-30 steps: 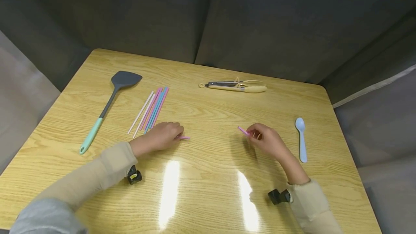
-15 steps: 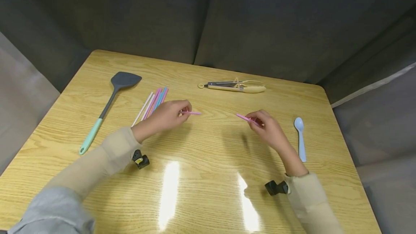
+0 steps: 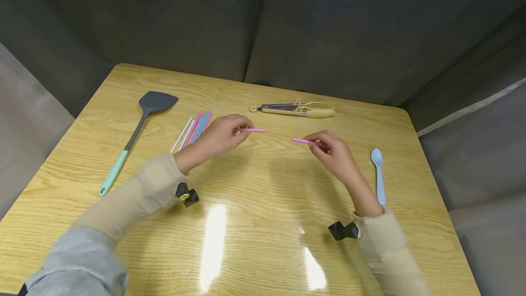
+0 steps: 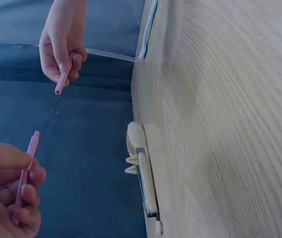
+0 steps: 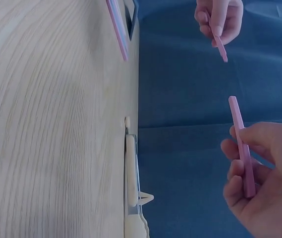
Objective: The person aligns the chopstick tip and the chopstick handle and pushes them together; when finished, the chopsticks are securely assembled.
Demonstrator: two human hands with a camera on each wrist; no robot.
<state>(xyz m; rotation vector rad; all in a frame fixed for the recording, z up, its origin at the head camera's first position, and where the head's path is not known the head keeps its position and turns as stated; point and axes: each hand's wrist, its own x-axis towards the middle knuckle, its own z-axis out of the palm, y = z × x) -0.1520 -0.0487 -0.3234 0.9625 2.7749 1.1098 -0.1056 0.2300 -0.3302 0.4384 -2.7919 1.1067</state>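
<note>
My left hand [image 3: 226,134] pinches a short pink plastic stick [image 3: 257,130] above the table. Its free end, pointing right, narrows to a small peg [image 4: 36,133] in the left wrist view. My right hand [image 3: 334,154] grips a second pink stick [image 5: 242,141] between thumb and curled fingers. That stick's free end [image 4: 58,91] faces left and shows a dark opening in the left wrist view. A gap separates the two sticks, which point roughly toward each other. Behind the left forearm lie several slim pink, blue and white sticks [image 3: 199,122], partly hidden by the hand.
A spatula [image 3: 135,131] with a dark blade and mint handle lies at the left of the wooden table [image 3: 255,241]. Yellow-tipped tongs [image 3: 293,109] rest near the back edge. At the right lies a light blue spoon [image 3: 379,175]. Dark curtains [image 3: 320,26] hang behind.
Both hands have moved up and away from the body with their pink sticks. The left hand also shifted right, the right hand slightly left, so the stick ends are closer together.
</note>
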